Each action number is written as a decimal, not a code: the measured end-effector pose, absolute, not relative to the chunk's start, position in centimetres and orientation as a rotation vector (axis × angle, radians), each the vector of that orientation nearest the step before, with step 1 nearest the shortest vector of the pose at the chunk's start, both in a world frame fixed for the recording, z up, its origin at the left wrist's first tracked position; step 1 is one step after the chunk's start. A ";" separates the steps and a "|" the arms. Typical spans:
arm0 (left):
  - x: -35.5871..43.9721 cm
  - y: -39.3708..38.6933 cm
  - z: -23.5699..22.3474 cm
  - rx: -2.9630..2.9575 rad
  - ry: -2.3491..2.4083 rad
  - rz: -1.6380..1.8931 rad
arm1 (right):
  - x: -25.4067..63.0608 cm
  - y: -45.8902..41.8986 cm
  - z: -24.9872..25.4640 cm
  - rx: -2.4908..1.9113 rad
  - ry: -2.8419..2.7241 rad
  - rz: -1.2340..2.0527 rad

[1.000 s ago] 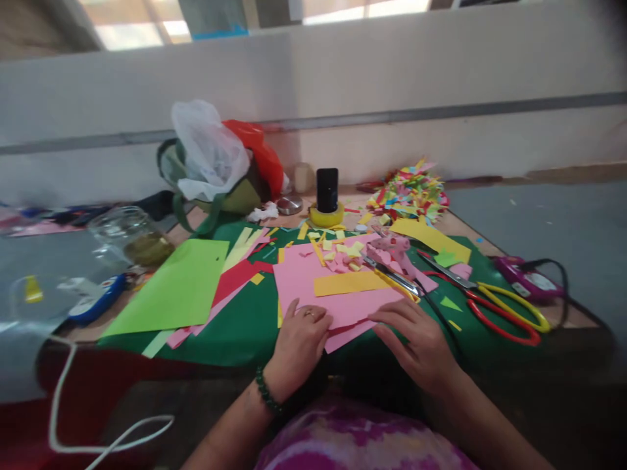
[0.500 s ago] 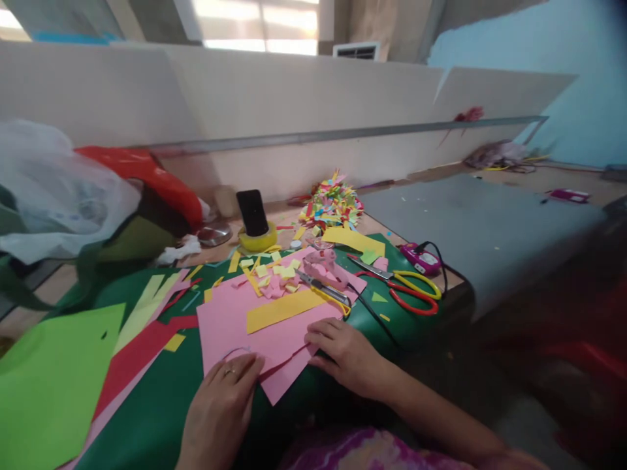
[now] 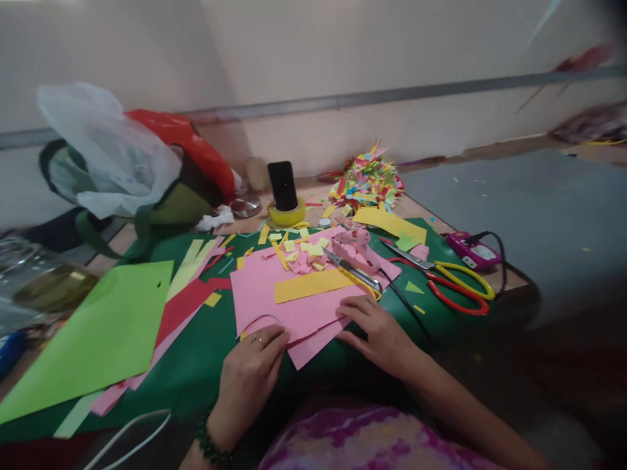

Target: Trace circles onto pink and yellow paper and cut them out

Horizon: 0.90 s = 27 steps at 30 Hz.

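My left hand [image 3: 252, 369] pinches the near corner of a pink paper sheet [image 3: 274, 294] and curls that corner up into a loop. My right hand [image 3: 377, 329] lies flat with fingers spread on the near right edge of the same pink sheets. A yellow paper strip [image 3: 306, 285] lies across the pink sheet. Small pink and yellow paper bits [image 3: 301, 253] are piled at its far end. Metal scissors with yellow handles [image 3: 355, 274] rest just beyond my right hand. Everything sits on a dark green sheet [image 3: 206, 352].
Red and yellow scissors [image 3: 450, 284] and a magenta device with a cable [image 3: 473, 250] lie at the right. A light green sheet [image 3: 102, 329] and red paper [image 3: 189, 303] lie left. A phone on a yellow tape roll [image 3: 285, 192], a scrap pile [image 3: 367, 179] and bags [image 3: 127, 163] stand behind.
The view swung right and then partly back. My left hand went from lying flat on the pink sheet to pinching its near corner and curling it up. My right hand stayed on the sheet's edge.
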<state>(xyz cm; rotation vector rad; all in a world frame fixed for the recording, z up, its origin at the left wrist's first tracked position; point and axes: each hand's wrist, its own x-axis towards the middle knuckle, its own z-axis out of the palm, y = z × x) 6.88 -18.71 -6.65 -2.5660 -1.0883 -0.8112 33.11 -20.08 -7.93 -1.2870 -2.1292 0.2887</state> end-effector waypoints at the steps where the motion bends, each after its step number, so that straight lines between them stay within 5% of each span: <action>1: 6.9 -18.8 -6.6 -2.567 -1.094 -0.825 | 33.2 -20.0 -8.0 -1.289 -2.128 0.286; 15: 7.6 -19.5 -5.8 -2.693 -1.044 -0.887 | 32.3 -18.3 -5.6 -1.103 -2.262 0.082; 27: 7.5 -19.0 -5.8 -2.794 -1.048 -0.887 | 33.9 -17.4 -4.6 -1.498 -2.359 0.201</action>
